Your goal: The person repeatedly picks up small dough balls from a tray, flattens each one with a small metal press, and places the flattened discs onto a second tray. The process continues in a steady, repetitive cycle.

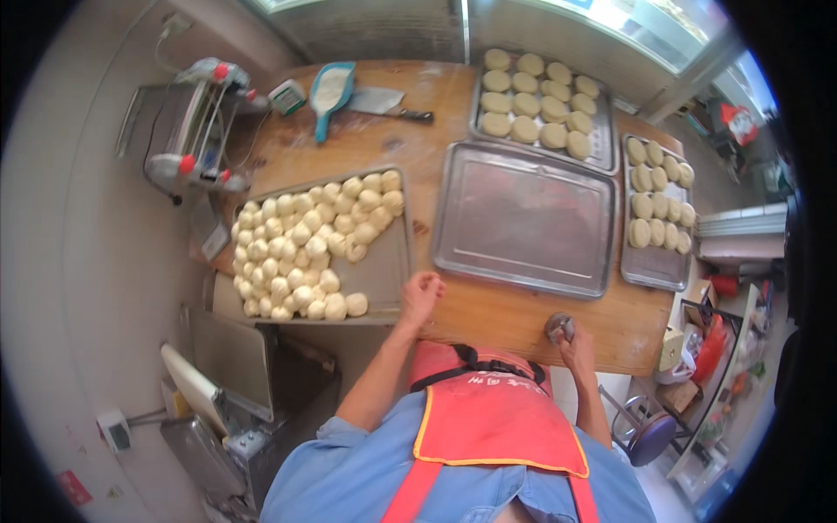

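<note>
My left hand (pixel 424 294) is over the table's near edge, just right of the metal tray (pixel 386 274) of round dough balls (pixel 301 235). Its fingers are curled; whether anything is between them I cannot tell. In my right hand (pixel 577 346) is a small round metal tool (pixel 560 327), perhaps a cutter or press, near the table's front edge. An empty-looking metal tray (pixel 523 222) lies ahead, between and beyond my hands. Flattened dough rounds (pixel 525 104) sit in rows on a tray at the back right, and more rounds (pixel 657 196) on a narrower tray at the far right.
At the back left lie a blue scoop (pixel 331 91) of flour, a cleaver (pixel 379 101) with a black handle and a white-green container (pixel 287 97). A metal machine (pixel 196 131) stands by the left wall. A stool (pixel 652 438) and shelves (pixel 719 392) are at the lower right.
</note>
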`<move>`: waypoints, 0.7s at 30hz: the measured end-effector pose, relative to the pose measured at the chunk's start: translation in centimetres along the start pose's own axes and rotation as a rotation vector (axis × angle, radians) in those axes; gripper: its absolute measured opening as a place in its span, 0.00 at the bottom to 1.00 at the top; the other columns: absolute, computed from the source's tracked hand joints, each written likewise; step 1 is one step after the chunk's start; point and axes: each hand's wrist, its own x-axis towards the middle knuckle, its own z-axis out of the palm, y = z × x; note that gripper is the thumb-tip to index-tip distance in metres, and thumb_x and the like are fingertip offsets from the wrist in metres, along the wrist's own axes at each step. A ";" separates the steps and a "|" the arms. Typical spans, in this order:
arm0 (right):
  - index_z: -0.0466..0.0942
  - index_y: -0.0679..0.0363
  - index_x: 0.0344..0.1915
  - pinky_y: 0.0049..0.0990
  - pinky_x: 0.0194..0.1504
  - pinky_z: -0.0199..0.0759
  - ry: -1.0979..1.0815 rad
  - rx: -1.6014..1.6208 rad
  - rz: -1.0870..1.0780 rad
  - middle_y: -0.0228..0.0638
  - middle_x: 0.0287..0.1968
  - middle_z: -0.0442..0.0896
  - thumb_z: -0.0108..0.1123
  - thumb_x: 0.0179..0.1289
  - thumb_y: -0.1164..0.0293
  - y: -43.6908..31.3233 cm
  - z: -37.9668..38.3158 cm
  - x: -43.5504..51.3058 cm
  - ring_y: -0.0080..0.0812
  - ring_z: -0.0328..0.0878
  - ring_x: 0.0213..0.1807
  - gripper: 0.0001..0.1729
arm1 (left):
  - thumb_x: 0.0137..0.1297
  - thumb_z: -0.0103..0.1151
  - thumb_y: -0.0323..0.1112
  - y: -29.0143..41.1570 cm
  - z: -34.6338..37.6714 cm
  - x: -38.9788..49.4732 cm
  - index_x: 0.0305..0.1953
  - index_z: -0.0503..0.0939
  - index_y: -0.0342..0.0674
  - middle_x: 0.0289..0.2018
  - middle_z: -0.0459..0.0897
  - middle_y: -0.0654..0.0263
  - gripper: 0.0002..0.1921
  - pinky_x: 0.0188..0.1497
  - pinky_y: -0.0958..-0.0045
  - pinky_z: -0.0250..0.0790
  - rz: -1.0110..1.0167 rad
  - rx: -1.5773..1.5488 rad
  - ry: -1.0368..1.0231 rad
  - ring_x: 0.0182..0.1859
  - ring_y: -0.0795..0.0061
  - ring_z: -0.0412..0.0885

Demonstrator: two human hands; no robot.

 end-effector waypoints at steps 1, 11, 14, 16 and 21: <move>0.83 0.65 0.50 0.54 0.43 0.77 0.001 -0.031 0.027 0.62 0.38 0.87 0.69 0.72 0.59 -0.1 0.2 -0.3 0.67 0.86 0.42 0.20 | 0.80 0.60 0.33 0.2 -2.3 -0.1 0.53 0.83 0.35 0.41 0.92 0.58 0.10 0.42 0.71 0.84 0.041 0.032 0.121 0.39 0.72 0.91; 0.83 0.67 0.47 0.52 0.46 0.78 0.062 -0.031 0.073 0.61 0.39 0.88 0.68 0.69 0.62 -0.5 2.2 -0.5 0.64 0.86 0.43 0.17 | 0.72 0.63 0.24 -2.1 -17.3 4.2 0.65 0.75 0.31 0.54 0.85 0.56 0.22 0.51 0.69 0.82 -0.089 -0.257 0.632 0.48 0.69 0.86; 0.83 0.66 0.47 0.49 0.48 0.78 0.076 -0.005 0.072 0.59 0.40 0.88 0.67 0.69 0.63 0.1 2.6 -0.4 0.60 0.87 0.44 0.17 | 0.71 0.62 0.22 -1.6 -16.7 5.8 0.64 0.75 0.31 0.53 0.85 0.57 0.21 0.54 0.70 0.82 -0.069 -0.370 0.601 0.46 0.69 0.86; 0.84 0.66 0.49 0.51 0.48 0.78 0.099 0.035 0.056 0.62 0.41 0.88 0.68 0.70 0.63 0.3 2.9 -0.4 0.64 0.87 0.45 0.17 | 0.71 0.61 0.22 -0.9 -16.3 5.7 0.62 0.78 0.31 0.51 0.87 0.57 0.19 0.54 0.68 0.82 -0.036 -0.343 0.611 0.45 0.67 0.87; 0.84 0.66 0.47 0.49 0.50 0.77 0.151 0.009 0.107 0.60 0.41 0.88 0.67 0.69 0.62 0.0 3.3 -0.8 0.61 0.86 0.45 0.17 | 0.70 0.62 0.24 0.2 -18.1 1.3 0.50 0.86 0.35 0.45 0.90 0.56 0.10 0.56 0.58 0.80 0.265 0.474 0.579 0.48 0.60 0.88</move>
